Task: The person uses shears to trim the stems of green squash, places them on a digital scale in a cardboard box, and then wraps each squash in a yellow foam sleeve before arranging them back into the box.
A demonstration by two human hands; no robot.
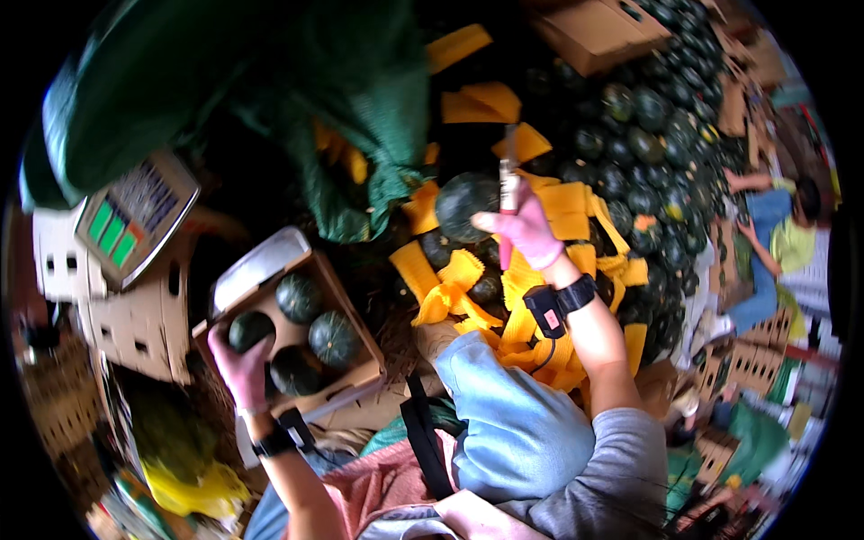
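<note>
My left hand (pixel 238 366), in a pink glove, presses a dark green squash (pixel 249 329) into an open cardboard box (pixel 352 379) at the lower left. Three other squashes lie in that box, among them one (pixel 299 297) at its far side. My right hand (pixel 525 228), also gloved in pink, is raised and grips a thin stick-like tool (pixel 508 184). It hovers next to a large dark green squash (pixel 463 203) resting among yellow foam nets (pixel 468 288).
A big heap of dark green squashes (pixel 648 135) fills the upper right. A weighing scale (pixel 135 216) stands on cardboard boxes at the left. Green mesh sacks (pixel 297 99) lie above. Another person (pixel 774 243) sits at the far right.
</note>
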